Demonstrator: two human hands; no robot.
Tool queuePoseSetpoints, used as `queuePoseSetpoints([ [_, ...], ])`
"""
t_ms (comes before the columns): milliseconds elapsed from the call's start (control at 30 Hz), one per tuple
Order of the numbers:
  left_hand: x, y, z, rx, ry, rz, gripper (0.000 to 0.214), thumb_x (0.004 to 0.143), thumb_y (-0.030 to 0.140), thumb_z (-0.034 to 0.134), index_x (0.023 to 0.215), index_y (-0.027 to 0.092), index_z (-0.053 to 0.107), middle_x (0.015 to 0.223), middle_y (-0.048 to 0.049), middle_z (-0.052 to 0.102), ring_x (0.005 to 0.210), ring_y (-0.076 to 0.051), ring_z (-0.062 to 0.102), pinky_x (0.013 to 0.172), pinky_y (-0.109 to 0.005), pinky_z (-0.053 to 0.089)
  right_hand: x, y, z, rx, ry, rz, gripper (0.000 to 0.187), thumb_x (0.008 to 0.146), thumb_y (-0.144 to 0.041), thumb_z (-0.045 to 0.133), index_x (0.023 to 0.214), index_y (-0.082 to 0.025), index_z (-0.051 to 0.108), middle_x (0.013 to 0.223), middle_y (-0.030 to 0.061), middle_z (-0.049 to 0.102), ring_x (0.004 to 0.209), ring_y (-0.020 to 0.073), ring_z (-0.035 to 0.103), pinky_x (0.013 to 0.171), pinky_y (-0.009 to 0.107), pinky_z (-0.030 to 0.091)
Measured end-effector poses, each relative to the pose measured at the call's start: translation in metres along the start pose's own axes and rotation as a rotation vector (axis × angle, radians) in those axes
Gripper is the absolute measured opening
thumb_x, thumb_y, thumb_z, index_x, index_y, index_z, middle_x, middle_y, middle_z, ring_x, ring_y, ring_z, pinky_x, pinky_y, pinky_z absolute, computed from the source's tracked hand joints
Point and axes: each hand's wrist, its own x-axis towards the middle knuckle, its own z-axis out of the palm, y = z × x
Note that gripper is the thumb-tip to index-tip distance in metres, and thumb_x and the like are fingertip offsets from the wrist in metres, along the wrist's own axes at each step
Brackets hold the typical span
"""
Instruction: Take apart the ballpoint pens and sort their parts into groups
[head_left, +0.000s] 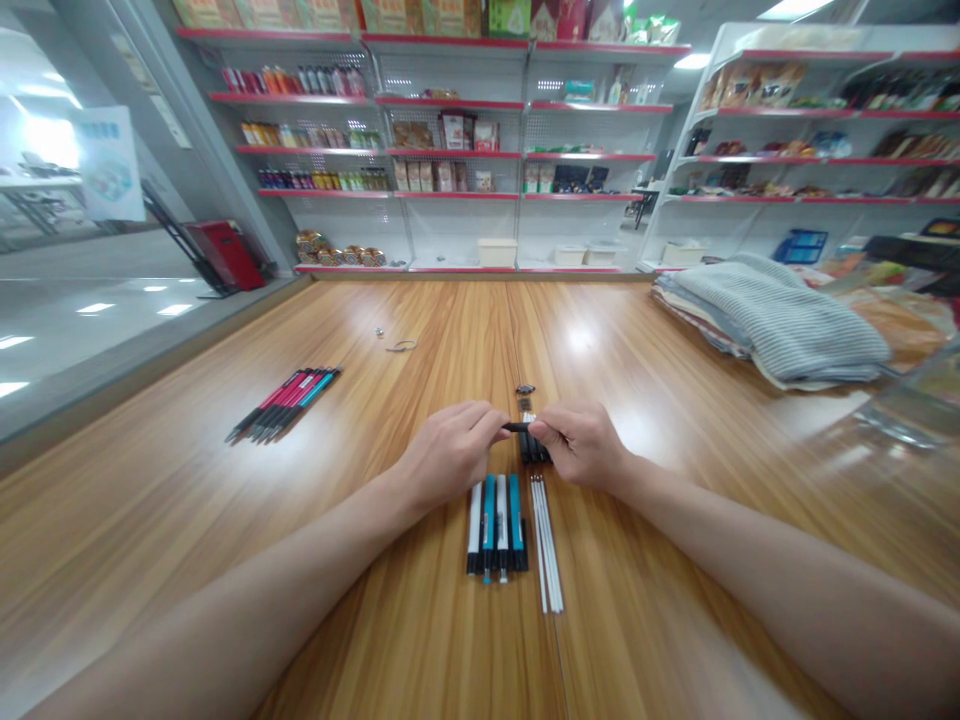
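My left hand (456, 447) and my right hand (581, 443) are closed on the two ends of a short black pen part (517, 427), held level over the table. Most of that part is hidden by the fingers. Beneath and beside my right hand lie several black pen parts (534, 452), partly covered. Closer to me is a row of white and teal pen barrels (502, 520), with slim white refills (549, 555) to their right. Beyond my hands sit tiny springs (525, 405) and a little pile of small dark pieces (526, 389).
Pink and teal pens (285, 403) lie grouped on the left of the wooden table (360, 620). A small loop (403, 346) rests farther back. Folded cloths (780, 315) and a clear container (919, 400) occupy the right. Stocked shelves (450, 101) stand behind the table.
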Motion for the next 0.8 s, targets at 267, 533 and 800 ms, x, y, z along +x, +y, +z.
queuePoseSetpoints([
  [267, -0.0025, 0.0002, 0.0017, -0.027, -0.017, -0.044, 0.021, 0.095, 0.033, 0.044, 0.094, 0.016, 0.056, 0.078, -0.0024, 0.057, 0.07, -0.012, 0.053, 0.064, -0.024, 0.044, -0.0002, -0.0004, -0.0009, -0.006, -0.004, -0.009, 0.035, 0.093, -0.027, 0.046, 0.06, -0.018, 0.036, 0.055, -0.0022, 0.037, 0.051, 0.0099, 0.034, 0.052, 0.028, 0.021],
  [533, -0.0024, 0.0027, 0.0007, 0.026, -0.036, -0.02, 0.027, 0.096, 0.025, 0.038, 0.077, 0.015, 0.054, 0.075, -0.0022, 0.051, 0.063, -0.01, 0.047, 0.058, -0.022, 0.04, 0.0, -0.0033, 0.0, -0.031, -0.019, -0.025, 0.035, 0.093, -0.028, 0.045, 0.06, -0.018, 0.04, 0.056, -0.0014, 0.039, 0.052, 0.0106, 0.035, 0.054, 0.027, 0.025],
  [800, -0.0019, 0.0036, -0.0008, 0.082, -0.024, -0.005, 0.024, 0.096, 0.037, 0.041, 0.091, 0.019, 0.057, 0.072, 0.0006, 0.05, 0.056, -0.008, 0.047, 0.047, -0.02, 0.034, -0.0004, -0.0041, 0.0, -0.045, -0.033, -0.048, 0.034, 0.094, -0.029, 0.044, 0.062, -0.018, 0.043, 0.057, -0.0003, 0.044, 0.054, 0.0116, 0.04, 0.055, 0.027, 0.026],
])
